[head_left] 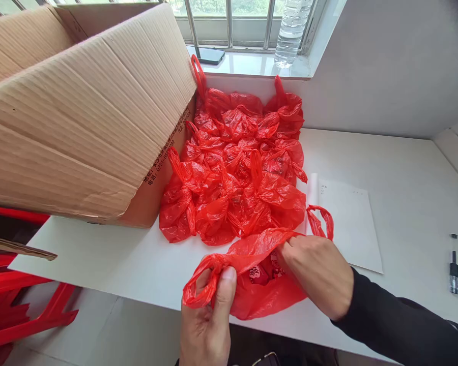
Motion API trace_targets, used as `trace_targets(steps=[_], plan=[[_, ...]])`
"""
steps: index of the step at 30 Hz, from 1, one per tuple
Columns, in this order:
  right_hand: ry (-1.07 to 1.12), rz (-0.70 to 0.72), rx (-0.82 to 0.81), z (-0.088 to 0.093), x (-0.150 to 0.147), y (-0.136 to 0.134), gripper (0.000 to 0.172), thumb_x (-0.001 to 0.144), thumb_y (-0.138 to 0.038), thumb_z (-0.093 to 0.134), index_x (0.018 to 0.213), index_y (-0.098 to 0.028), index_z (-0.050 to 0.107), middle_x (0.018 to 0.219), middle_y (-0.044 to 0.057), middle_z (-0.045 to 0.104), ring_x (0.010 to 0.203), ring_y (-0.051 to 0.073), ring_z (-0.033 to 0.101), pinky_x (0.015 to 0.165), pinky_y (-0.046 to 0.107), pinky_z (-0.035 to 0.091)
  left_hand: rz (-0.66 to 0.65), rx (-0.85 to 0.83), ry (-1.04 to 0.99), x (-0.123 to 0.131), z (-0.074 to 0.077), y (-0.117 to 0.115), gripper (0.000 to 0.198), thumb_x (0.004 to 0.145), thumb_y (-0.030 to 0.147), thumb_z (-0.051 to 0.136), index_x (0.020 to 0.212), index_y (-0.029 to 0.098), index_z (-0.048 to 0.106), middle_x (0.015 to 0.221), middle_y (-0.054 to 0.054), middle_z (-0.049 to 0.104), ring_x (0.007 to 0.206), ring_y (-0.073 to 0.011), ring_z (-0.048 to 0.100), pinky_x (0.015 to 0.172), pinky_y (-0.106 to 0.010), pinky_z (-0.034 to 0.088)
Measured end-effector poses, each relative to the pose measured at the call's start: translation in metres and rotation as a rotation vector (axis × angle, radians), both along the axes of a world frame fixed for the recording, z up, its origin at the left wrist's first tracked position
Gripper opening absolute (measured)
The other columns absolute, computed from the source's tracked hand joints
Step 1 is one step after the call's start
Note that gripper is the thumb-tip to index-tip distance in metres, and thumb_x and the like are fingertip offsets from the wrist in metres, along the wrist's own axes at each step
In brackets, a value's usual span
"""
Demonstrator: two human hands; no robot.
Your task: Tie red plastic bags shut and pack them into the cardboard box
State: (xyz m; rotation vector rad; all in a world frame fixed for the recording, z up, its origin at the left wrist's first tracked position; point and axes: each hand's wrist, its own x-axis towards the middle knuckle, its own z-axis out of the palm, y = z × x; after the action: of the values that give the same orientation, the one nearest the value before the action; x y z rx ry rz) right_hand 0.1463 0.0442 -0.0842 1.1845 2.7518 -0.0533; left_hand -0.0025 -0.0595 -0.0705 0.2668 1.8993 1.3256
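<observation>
Surface and room. Red plastic stool (7,284): far left of the fingers of the left hand (208,325), on a pale tiled floor (130,325). White table (110,259): beneath the fingers, extending to either side of them. Barred window (229,25): well beyond the left fingers; phone (211,56) flat on its sill (244,63). White paper (351,223): right of the fingers of the right hand (320,274), small marks near its far edge. Pale wall (374,71): beyond the right fingers. Pen (454,274): far right of them.

Containers. Cardboard box (91,117): left of and beyond the left fingers, open-topped, dark print on one side. Left hand: thumb and fingers closed on a gathered handle. Knotted red bags (232,198): packed in rows just beyond the left fingers; contents veiled. Open red bag (267,305): between the hands, its handle in the left fingers; dark red packets (265,272) inside, pale-printed, left of the right fingers. Clear bottle (292,33): upright on the sill, well beyond the fingers, holding clear liquid. Right hand: at the bag's mouth, fingertips hidden; cannot tell whether spread or gripping.
</observation>
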Motion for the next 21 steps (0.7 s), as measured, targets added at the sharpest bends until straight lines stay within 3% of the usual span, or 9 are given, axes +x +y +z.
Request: trace_targets(steps=[3, 5, 11, 15, 18, 21], plan=[[0.202, 0.071, -0.067, 0.004, -0.001, -0.006, 0.018, 0.086, -0.010, 0.054, 0.072, -0.021, 0.054, 0.061, -0.001, 0.062, 0.053, 0.018, 0.060, 0.051, 0.033, 0.025, 0.025, 0.012, -0.049, -0.002, -0.001, -0.001, 0.050, 0.073, 0.056, 0.076, 0.107, 0.021, 0.069, 0.104, -0.005, 0.075, 0.107, -0.0301, 0.066, 0.077, -0.031, 0.057], [0.210, 0.086, -0.151, 0.004, -0.001, -0.008, 0.017, 0.089, -0.013, 0.052, 0.074, -0.022, 0.053, 0.064, -0.002, 0.064, 0.055, 0.018, 0.062, 0.051, 0.033, 0.028, 0.048, 0.018, -0.061, -0.002, -0.002, -0.002, 0.048, 0.073, 0.056, 0.076, 0.106, 0.022, 0.068, 0.105, -0.005, 0.074, 0.108, -0.0306, 0.066, 0.075, -0.032, 0.058], [-0.109, 0.097, -0.141, -0.007, 0.007, -0.011, 0.027, 0.075, 0.004, 0.049, 0.084, -0.020, 0.058, 0.061, 0.000, 0.064, 0.049, 0.021, 0.063, 0.045, 0.034, 0.013, 0.077, 0.041, -0.054, 0.001, -0.008, -0.007, 0.046, 0.072, 0.052, 0.079, 0.106, 0.022, 0.069, 0.094, -0.005, 0.074, 0.099, -0.0295, 0.070, 0.070, -0.031, 0.058], [-0.189, 0.091, -0.151, -0.013, 0.007, -0.011, 0.022, 0.077, 0.003, 0.052, 0.078, -0.019, 0.058, 0.065, 0.003, 0.067, 0.057, 0.022, 0.067, 0.045, 0.032, 0.015, 0.037, 0.048, -0.043, 0.005, -0.010, -0.008, 0.045, 0.072, 0.052, 0.079, 0.103, 0.021, 0.069, 0.092, -0.004, 0.075, 0.099, -0.0283, 0.069, 0.072, -0.029, 0.058], [-0.150, 0.086, -0.136, -0.006, 0.009, -0.009, 0.022, 0.081, 0.003, 0.050, 0.076, -0.019, 0.054, 0.060, 0.002, 0.063, 0.053, 0.019, 0.065, 0.046, 0.030, 0.023, 0.027, 0.037, -0.004, 0.003, -0.009, -0.008, 0.045, 0.073, 0.052, 0.077, 0.105, 0.022, 0.068, 0.094, -0.004, 0.075, 0.100, -0.0275, 0.069, 0.071, -0.028, 0.057], [0.002, 0.117, -0.136, 0.014, 0.021, -0.006, 0.023, 0.089, -0.005, 0.047, 0.072, -0.020, 0.053, 0.058, 0.000, 0.060, 0.049, 0.016, 0.059, 0.048, 0.029, 0.032, 0.017, 0.119, 0.032, -0.001, -0.008, -0.007, 0.037, 0.077, 0.049, 0.075, 0.103, 0.024, 0.067, 0.095, -0.002, 0.075, 0.099, -0.0266, 0.069, 0.071, -0.028, 0.058]])
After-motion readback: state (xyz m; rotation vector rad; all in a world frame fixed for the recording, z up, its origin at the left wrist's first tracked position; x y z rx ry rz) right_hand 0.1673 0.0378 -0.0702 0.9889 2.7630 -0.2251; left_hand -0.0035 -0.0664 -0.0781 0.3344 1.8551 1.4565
